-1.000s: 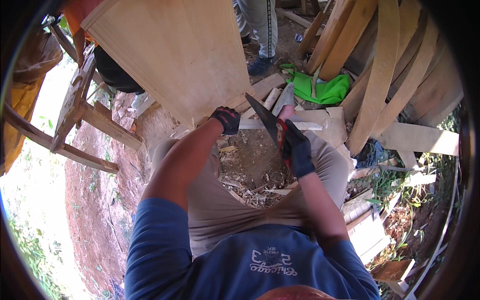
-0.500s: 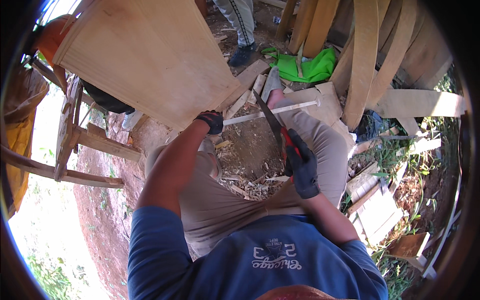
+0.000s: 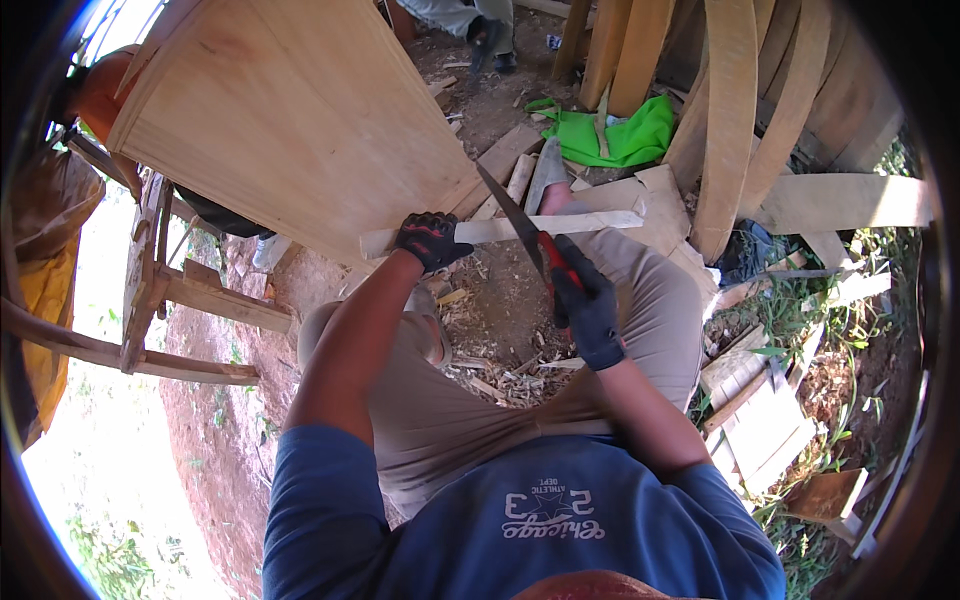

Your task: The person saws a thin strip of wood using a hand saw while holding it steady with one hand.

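My left hand (image 3: 430, 242), in a dark glove with red trim, is closed round a pale wooden strip (image 3: 505, 228). The strip lies roughly level in front of me, its right end over my right leg. In my gloved right hand (image 3: 594, 315) is a handsaw (image 3: 520, 222) by its red handle. Its dark, tapering blade slants up and to the left, crossing in front of the strip. I cannot tell whether blade and strip touch.
A large wooden panel (image 3: 300, 120) stands at the upper left, beside a wooden frame (image 3: 215, 300). Wood chips (image 3: 515, 383) litter the ground between my legs. Ahead lies a green cloth (image 3: 625, 137). Curved boards (image 3: 733, 120) lean at the right. Another person's legs (image 3: 470, 20) show at the far top.
The strip has turned from its narrow edge to its broad face, and more shows left of my hand. The saw has shifted up and left. The other person's legs have moved.
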Motion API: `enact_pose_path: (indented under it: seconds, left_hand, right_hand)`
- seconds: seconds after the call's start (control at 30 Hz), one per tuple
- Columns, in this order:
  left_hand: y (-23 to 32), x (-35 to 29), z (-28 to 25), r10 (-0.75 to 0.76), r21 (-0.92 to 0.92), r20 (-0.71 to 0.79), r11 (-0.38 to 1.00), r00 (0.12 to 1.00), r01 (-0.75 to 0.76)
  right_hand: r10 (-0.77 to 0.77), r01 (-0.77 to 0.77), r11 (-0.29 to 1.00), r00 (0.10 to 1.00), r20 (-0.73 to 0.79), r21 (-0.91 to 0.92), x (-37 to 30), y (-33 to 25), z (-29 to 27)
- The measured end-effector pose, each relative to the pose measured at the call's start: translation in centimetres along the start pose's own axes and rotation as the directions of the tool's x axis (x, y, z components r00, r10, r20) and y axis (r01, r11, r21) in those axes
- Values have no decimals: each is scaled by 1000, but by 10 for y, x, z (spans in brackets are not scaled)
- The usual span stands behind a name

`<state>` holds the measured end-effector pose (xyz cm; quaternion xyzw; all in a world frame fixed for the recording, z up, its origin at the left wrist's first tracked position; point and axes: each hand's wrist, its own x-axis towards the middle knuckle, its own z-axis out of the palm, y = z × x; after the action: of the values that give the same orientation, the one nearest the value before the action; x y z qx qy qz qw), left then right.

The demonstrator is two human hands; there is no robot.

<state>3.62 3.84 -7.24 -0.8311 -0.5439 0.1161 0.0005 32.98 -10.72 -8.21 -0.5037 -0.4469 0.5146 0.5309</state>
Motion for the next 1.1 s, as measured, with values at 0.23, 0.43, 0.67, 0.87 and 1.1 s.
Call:
enact_pose_path:
  seconds: [0.23,0.43,0.67,0.87,1.1]
  left_hand:
    - [-12,8,11,-59,-1,8,998,998,59]
    - [-34,-3,-5,-25,-28,5,999,1000,25]
    - [-22,-12,-27,11,-54,3,998,1000,-10]
    - [50,-27,-22,43,-164,60,986,997,-33]
    - [135,-25,-5,105,-150,-100,981,989,-120]
  right_hand:
    - [102,-100,990,995,-14,102,-23,-30,-25]
    - [24,-12,987,997,-74,161,-43,-56,-41]
    - [0,9,986,998,-56,169,-48,-60,-53]
    - [-100,100,995,993,-57,0,-61,-44,-59]
    - [-74,77,996,993,-89,35,-87,-12,-65]
